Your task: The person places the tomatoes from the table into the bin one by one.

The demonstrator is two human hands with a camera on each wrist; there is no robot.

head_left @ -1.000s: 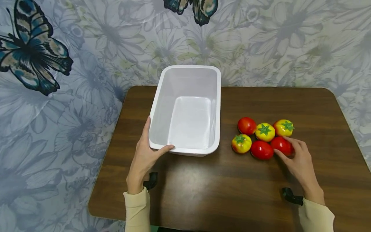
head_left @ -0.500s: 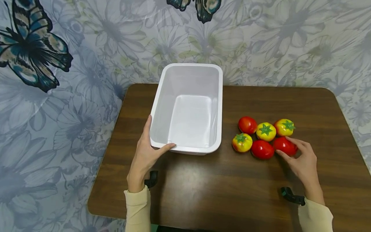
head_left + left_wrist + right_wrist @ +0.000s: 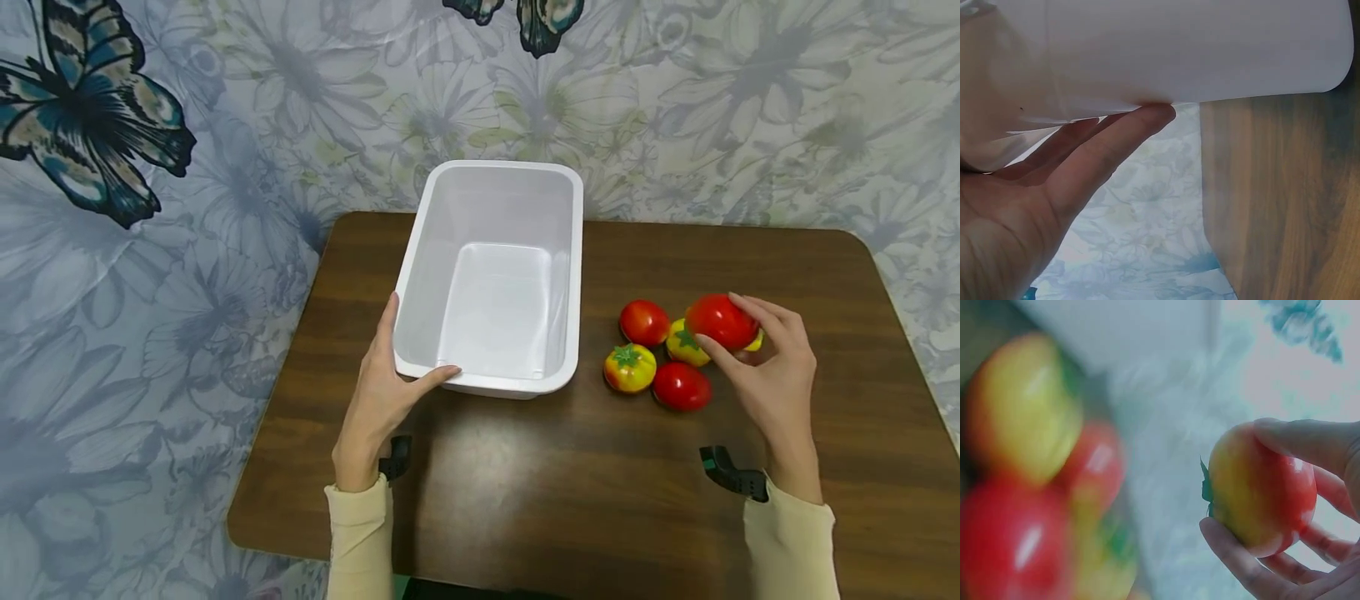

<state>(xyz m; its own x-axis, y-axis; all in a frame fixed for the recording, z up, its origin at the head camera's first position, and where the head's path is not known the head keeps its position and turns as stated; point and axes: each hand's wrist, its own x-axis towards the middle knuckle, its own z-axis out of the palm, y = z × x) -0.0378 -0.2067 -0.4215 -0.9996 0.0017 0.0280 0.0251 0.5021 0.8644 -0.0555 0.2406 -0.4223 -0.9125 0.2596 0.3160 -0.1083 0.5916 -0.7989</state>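
My right hand (image 3: 776,367) pinches a shiny tomato (image 3: 720,323) between thumb and fingers, raised above the others. In the right wrist view this tomato (image 3: 1266,494) shows red and yellow sides and a green leafy stem end. Below and left of it lie a red tomato (image 3: 682,386), a second red one (image 3: 644,322) and a yellow-red one (image 3: 630,367). Two yellow ones are partly hidden behind the held tomato. My left hand (image 3: 375,400) holds the near left corner of a white plastic tub (image 3: 495,308), thumb over its rim, fingers along its outer wall (image 3: 1210,50).
Everything stands on a brown wooden table (image 3: 525,483) with rounded corners. Behind and to the left is a flower-patterned wall covering (image 3: 247,167) with butterflies. A dark wrist mount (image 3: 731,475) sits by the right sleeve, and another (image 3: 396,458) by the left.
My right hand has lifted the tomato from the near right of the group, up and slightly left. The left hand still holds the tub's corner; the whole view has shifted slightly.
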